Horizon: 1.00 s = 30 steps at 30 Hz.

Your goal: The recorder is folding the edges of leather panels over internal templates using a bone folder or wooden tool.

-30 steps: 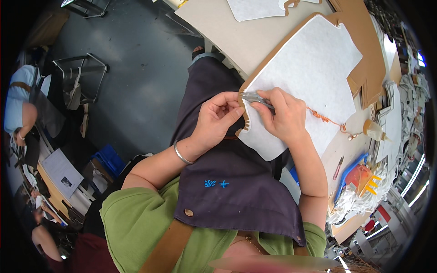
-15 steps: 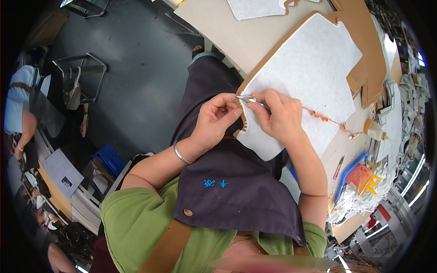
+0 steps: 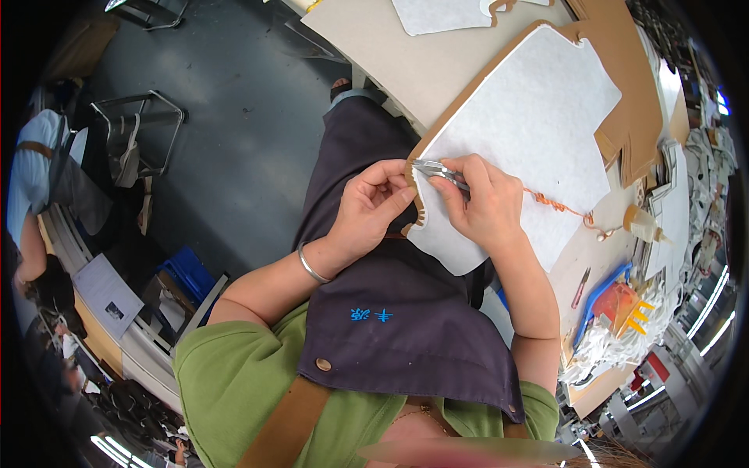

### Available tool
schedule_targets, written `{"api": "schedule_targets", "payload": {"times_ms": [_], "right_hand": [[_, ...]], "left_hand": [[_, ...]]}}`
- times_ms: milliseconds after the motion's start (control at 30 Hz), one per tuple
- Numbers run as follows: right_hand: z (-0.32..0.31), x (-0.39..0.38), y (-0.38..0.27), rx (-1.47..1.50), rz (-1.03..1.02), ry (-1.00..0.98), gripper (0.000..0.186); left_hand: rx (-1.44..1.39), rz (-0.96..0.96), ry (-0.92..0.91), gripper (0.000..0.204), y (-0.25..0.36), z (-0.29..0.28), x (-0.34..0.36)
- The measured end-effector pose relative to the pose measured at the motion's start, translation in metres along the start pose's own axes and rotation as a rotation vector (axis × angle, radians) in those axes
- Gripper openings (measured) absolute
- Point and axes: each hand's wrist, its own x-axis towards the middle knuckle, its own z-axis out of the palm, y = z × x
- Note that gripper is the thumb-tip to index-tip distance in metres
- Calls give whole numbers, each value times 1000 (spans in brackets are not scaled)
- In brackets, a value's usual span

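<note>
The person's right hand [image 3: 490,201] is curled around small silver metal snips [image 3: 434,169], tips at the narrow brown border [image 3: 446,119] of a large white panel [image 3: 530,109]. The left hand [image 3: 368,204] pinches that border between thumb and fingers. The panel lies partly on the beige table [image 3: 363,39], overhanging its edge; a coiled orange cord [image 3: 551,203] crosses it.

There are two hands' worth of grips, one left grip [image 3: 373,204] and one right grip [image 3: 485,201], with one pair of snips [image 3: 435,169], one orange cord [image 3: 549,203], one bottle [image 3: 641,225], one red tool [image 3: 580,287], one blue tray [image 3: 589,303], one bangle [image 3: 310,267] and one apron [image 3: 406,343]. One counter [image 3: 390,62] bears at least two white panels [image 3: 530,109]; its brown pieces [image 3: 640,117] overlap too much to count. One blue bin [image 3: 187,277] and one printed sheet [image 3: 107,296] show.
</note>
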Motion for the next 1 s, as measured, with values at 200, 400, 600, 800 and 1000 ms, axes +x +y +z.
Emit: {"api": "schedule_targets", "payload": {"times_ms": [200, 400, 600, 800, 1000], "right_hand": [[6, 4, -3, 16, -17, 70, 21], [7, 3, -3, 11, -4, 66, 21], [11, 0, -4, 78, 35, 82, 20], [6, 1, -8, 74, 52, 68, 18], [5, -2, -9, 86, 55, 74, 20]], "left_hand": [[30, -30, -1, 29, 1, 1, 0], [-6, -23, -2, 27, -2, 1, 0], [-13, -18, 14, 27, -2, 1, -1], [-13, -31, 18, 27, 1, 1, -2], [-1, -9, -2, 28, 2, 2, -1]]}}
